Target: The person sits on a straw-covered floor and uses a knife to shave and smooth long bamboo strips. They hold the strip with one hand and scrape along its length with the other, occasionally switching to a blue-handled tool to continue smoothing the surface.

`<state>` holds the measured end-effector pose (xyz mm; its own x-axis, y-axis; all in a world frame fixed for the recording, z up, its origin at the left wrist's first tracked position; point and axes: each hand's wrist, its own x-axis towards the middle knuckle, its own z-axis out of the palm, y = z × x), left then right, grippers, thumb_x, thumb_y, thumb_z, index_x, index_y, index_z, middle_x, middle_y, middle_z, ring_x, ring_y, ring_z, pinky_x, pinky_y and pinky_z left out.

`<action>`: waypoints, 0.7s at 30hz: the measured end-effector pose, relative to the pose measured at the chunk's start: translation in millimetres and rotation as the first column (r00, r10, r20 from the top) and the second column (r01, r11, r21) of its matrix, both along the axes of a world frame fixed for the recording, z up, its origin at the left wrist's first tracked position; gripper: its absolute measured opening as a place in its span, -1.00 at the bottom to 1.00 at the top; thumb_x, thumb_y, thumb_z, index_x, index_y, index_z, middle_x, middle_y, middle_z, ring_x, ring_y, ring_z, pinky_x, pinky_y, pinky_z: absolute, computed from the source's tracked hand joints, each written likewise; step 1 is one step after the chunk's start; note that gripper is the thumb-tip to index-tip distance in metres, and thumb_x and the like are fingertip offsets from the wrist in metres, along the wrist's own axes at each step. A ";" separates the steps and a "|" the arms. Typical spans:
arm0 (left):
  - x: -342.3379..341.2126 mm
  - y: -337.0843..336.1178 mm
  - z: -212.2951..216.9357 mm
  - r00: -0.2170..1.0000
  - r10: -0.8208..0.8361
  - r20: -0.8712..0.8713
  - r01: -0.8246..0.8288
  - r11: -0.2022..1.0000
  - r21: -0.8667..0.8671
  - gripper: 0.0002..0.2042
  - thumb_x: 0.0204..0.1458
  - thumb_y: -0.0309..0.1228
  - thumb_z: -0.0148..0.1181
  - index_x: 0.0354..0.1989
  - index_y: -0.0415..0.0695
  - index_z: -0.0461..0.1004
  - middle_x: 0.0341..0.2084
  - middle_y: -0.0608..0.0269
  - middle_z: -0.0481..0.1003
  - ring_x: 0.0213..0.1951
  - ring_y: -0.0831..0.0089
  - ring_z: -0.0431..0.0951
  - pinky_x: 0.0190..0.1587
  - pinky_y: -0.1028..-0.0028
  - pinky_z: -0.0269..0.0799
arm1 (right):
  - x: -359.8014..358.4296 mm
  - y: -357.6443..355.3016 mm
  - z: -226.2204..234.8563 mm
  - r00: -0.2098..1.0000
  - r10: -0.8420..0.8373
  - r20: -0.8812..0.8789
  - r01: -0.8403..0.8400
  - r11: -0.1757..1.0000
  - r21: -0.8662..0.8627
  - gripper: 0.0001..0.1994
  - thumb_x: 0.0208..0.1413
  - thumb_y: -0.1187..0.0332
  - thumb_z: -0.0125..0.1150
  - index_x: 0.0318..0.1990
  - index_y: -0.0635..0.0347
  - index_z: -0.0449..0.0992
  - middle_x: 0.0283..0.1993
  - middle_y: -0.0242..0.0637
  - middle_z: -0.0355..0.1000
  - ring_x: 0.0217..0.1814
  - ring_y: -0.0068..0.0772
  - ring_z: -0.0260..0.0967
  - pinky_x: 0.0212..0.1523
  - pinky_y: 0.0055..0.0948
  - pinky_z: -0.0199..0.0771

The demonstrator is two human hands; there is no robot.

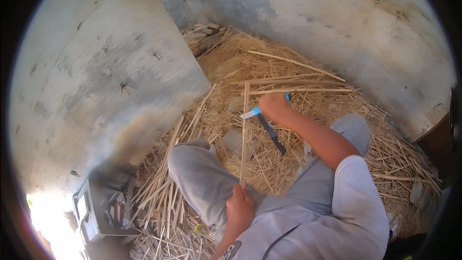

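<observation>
The left hand (240,209) grips a stick (244,149); the right hand (274,106) holds a knife (255,111). It seems like shaving; next strokes need care.

Stained walls (346,24) and strewn shavings (315,103) suggest a rough workshop.

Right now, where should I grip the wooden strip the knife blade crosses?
Probably grip the wooden strip at its near end, from the body side, where the left hand holds it: it's long and narrow, and the knife blade crosses nearer the far end.
</observation>
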<state>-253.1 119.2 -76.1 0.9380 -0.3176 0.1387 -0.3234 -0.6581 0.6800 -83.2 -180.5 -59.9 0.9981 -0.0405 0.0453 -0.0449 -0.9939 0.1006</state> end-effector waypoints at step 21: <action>28.7 15.0 16.3 0.509 -0.375 -0.774 -0.310 0.759 -0.572 -0.66 0.34 -0.04 -0.01 -0.37 -0.03 0.31 -0.67 0.50 0.15 -0.66 0.68 0.10 -0.63 0.61 0.00 | -66.4 24.8 18.1 0.978 0.022 0.209 -0.097 0.930 0.355 -0.83 -0.08 0.28 0.33 -0.48 0.20 0.61 -0.58 -0.17 0.50 -0.53 -0.14 0.53 -0.49 -0.18 0.53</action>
<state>-224.4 134.1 -59.8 0.6875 -0.5196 -0.5073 0.5853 -0.0171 0.8107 -149.6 -155.7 -41.9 0.9714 -0.0319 0.2355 0.0340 -0.9621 -0.2706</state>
